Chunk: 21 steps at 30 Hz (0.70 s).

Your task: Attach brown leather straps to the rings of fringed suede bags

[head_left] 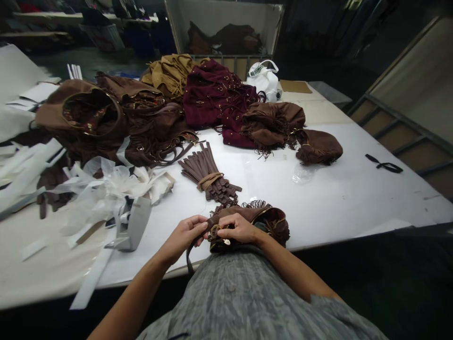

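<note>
A brown fringed bag (247, 215) lies at the table's front edge against my body, its zipped opening facing right. My left hand (193, 230) pinches a dark brown strap (190, 257) at the bag's left end, and the strap's tail hangs below the hand. My right hand (238, 228) is closed at a metal ring (214, 230) on the same end of the bag; its fingertips partly hide the ring. A small pale metal piece, perhaps a zip pull, shows under the right fingers. Just beyond the bag lies a tied bundle of brown straps (208, 174).
Brown bags (95, 111), maroon bags (212, 92) and a tan bag (170, 71) are heaped at the back. A tape dispenser (136, 224) stands left among crumpled white wrapping (102, 184). A black strap (385, 165) lies right. A white bag (264, 80) stands behind.
</note>
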{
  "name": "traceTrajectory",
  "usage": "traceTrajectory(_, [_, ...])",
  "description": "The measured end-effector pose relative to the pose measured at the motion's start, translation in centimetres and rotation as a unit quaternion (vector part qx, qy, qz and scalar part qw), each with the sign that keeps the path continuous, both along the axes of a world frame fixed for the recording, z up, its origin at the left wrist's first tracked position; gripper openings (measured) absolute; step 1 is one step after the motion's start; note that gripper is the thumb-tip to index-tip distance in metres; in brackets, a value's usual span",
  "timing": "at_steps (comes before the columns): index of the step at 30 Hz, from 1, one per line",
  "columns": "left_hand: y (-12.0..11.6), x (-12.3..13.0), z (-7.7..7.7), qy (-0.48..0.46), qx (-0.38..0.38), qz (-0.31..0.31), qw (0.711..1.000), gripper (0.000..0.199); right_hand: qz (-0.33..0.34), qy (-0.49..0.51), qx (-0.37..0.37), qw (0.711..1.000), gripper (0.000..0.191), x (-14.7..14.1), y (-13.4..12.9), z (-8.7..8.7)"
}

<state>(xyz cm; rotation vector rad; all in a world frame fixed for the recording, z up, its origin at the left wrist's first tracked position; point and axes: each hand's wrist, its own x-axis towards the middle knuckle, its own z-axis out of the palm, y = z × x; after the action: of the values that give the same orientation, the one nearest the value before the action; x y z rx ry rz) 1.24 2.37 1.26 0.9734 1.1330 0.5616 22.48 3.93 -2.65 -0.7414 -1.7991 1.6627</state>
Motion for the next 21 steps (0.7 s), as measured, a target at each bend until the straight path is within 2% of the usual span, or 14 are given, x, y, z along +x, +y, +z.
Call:
traceTrajectory(5, [0.9, -0.3, 0.4, -0.013, -0.021, -0.085, 0.996, 0.037, 0.033, -0.011, -0.007, 0.999, 0.030, 0.2, 0.2, 0.4])
traceTrajectory(11, [1.9, -0.7, 0.8, -0.026, -0.060, -0.176, 0.982, 0.038, 0.089, 0.011, -0.115, 0.989, 0.031, 0.3, 0.9, 0.4])
traceTrajectory(15, [2.5, -0.3, 1.3, -0.014, -0.072, -0.225, 0.972, 0.038, 0.123, 0.021, -0.128, 0.984, 0.029, 0.1, 1.8, 0.3])
traceTrajectory(18, [2.7, 0.3, 1.3, -0.017, -0.095, -0.219, 0.971, 0.037, 0.130, 0.016, -0.116, 0.985, 0.029, 0.0, 2.2, -0.1])
traceTrajectory(20, [2.7, 0.6, 1.1, -0.020, -0.117, -0.180, 0.976, 0.038, 0.092, 0.006, -0.091, 0.992, 0.030, -0.1, 1.9, -0.3])
traceTrajectory(21, [2.7, 0.7, 1.1, -0.023, -0.127, -0.154, 0.980, 0.038, 0.052, -0.005, -0.063, 0.997, 0.030, -0.2, 1.5, -0.4])
